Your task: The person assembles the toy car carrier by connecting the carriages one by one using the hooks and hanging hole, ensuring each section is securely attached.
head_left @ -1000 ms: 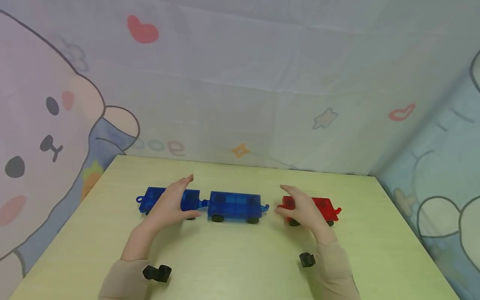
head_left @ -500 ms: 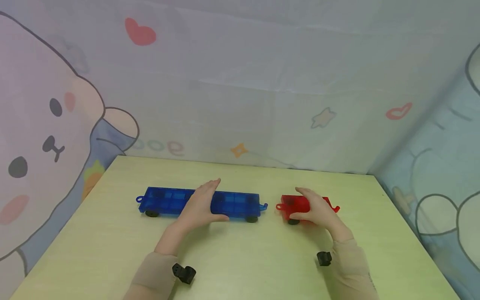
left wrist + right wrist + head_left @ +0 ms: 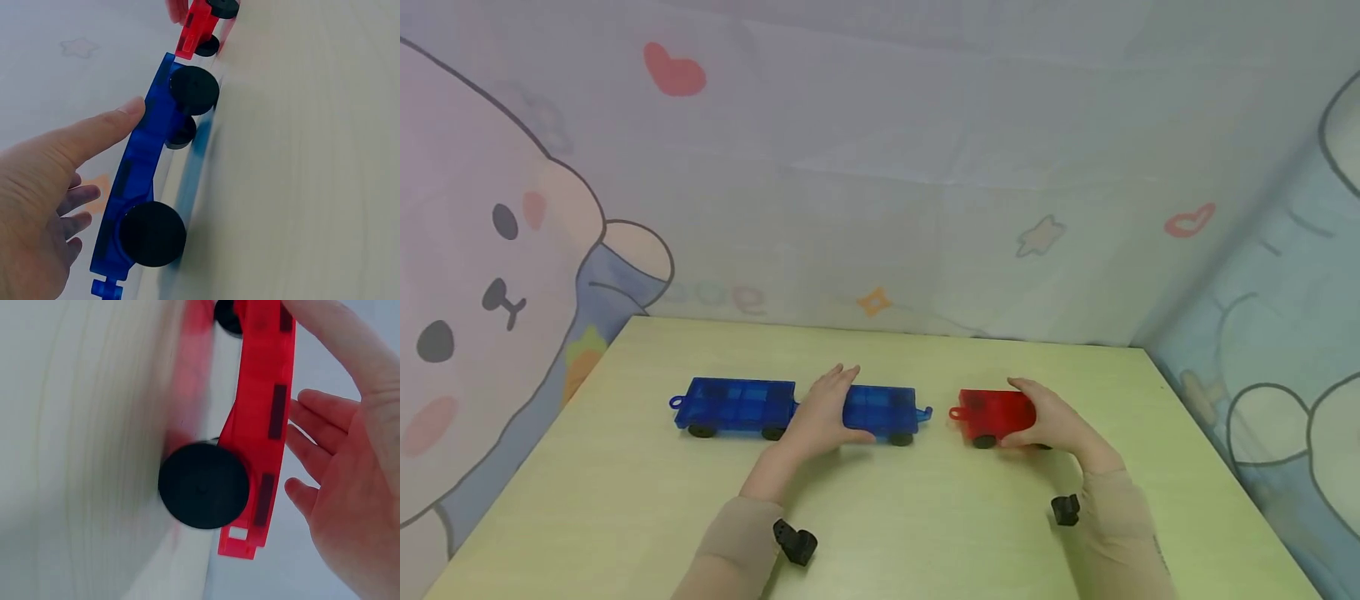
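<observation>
Two blue toy train cars stand in a row on the table. The left blue car [image 3: 737, 407] has a ring at its left end. My left hand [image 3: 820, 417] spans the right blue car [image 3: 887, 408], thumb on the near side and fingers on the far side. In the left wrist view the thumb tip overlaps that car's upper edge and the other fingers stand apart from it. To the right is a red toy train car [image 3: 988, 412] with a ring at its left end. My right hand [image 3: 1054, 421] spans its right part, which it hides, with the fingers spread.
The pale wooden table [image 3: 880, 517] runs back to a printed cloth [image 3: 880, 167] hanging behind it. A gap of table lies between the right blue car's hook and the red car's ring. Small black devices [image 3: 795, 543] are worn on both wrists.
My left hand has moved right from the left blue car to the right blue car. My right hand has moved right along the red car. The cars keep their places on the table.
</observation>
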The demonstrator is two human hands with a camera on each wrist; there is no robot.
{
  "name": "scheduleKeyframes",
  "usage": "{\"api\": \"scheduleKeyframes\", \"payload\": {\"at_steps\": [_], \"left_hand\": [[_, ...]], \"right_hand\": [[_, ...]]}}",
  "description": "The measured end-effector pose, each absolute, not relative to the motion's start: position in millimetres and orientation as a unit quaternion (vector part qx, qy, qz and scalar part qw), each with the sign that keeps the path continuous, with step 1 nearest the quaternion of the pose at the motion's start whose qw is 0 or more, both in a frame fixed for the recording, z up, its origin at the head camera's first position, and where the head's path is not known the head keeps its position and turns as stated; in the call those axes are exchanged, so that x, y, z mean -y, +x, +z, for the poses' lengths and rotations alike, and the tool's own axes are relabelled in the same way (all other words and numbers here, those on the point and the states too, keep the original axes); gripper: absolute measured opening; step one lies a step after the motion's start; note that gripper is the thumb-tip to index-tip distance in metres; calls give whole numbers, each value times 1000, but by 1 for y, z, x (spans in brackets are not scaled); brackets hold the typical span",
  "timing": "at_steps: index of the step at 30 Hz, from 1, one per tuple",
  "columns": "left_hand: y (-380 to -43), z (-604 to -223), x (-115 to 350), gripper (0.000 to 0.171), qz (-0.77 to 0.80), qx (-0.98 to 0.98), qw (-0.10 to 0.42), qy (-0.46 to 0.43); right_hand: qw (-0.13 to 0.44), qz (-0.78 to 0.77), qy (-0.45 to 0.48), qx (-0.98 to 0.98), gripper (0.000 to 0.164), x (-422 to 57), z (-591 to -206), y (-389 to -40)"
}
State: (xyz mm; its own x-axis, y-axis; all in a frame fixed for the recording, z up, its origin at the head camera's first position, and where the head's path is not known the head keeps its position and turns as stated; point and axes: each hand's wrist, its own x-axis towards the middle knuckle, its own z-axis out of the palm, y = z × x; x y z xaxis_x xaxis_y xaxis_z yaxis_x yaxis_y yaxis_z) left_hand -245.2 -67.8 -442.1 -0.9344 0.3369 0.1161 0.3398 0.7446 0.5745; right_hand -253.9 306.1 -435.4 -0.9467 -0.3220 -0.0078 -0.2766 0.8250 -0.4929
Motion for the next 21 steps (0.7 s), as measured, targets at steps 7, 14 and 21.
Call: {"api": "scheduleKeyframes", "payload": {"at_steps": [7,14,21], "left_hand": [[-248,-444,62,100,-310,931,-12,-190],[-253,-448,62,102,-299,935,-18,-190],[-255,-451,63,100,-314,930,-31,-190]], "right_hand": [[44,-239,-165,-956,98,-312,-439,-258],[58,-241,-168,-954,97,-314,-438,-260],[72,-253,-166,-950,95,-317,-443,-262]]}}
